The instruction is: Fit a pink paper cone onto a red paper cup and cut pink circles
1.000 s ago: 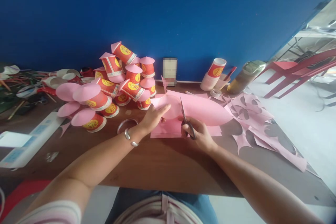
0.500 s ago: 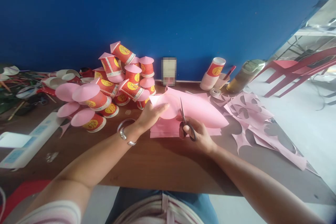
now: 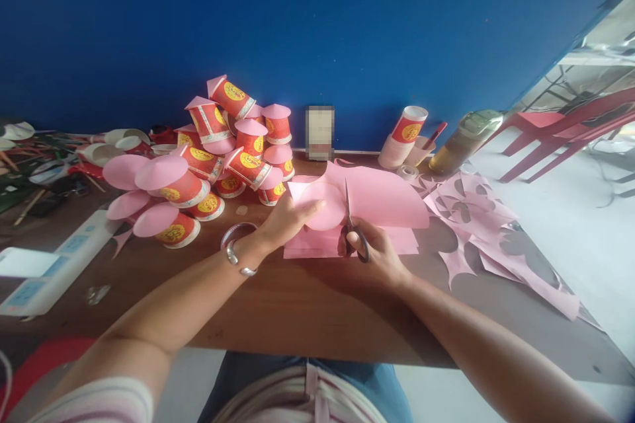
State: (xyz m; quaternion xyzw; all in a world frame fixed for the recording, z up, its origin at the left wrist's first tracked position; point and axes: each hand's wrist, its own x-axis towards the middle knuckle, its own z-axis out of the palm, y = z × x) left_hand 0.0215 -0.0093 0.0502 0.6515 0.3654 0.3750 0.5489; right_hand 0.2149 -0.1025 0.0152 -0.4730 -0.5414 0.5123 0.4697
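My left hand (image 3: pixel 290 219) grips the left part of a pink paper sheet (image 3: pixel 381 195), thumb on top beside a round outline. Black-handled scissors (image 3: pixel 348 211) are in my right hand (image 3: pixel 374 250), fingers in the handles and blades pointing away from me at the right edge of the round part. The blades look nearly closed. More pink sheets (image 3: pixel 310 248) lie flat on the table beneath. Left of my hands stand and lie several red paper cups (image 3: pixel 251 142) with pink cone tops.
Pink paper offcuts (image 3: pixel 466 211) cover the right side. Stacked cups (image 3: pixel 403 135), a tape roll (image 3: pixel 407 173) and a bottle (image 3: pixel 464 142) stand near the blue wall (image 3: pixel 317 26). A power strip (image 3: pixel 59 264) and another tape roll (image 3: pixel 239 236) lie left.
The pink sheet has shifted and its right part has swung up and flattened. The scissor blades have moved slightly right along the round part's edge. My left hand has moved a little right.
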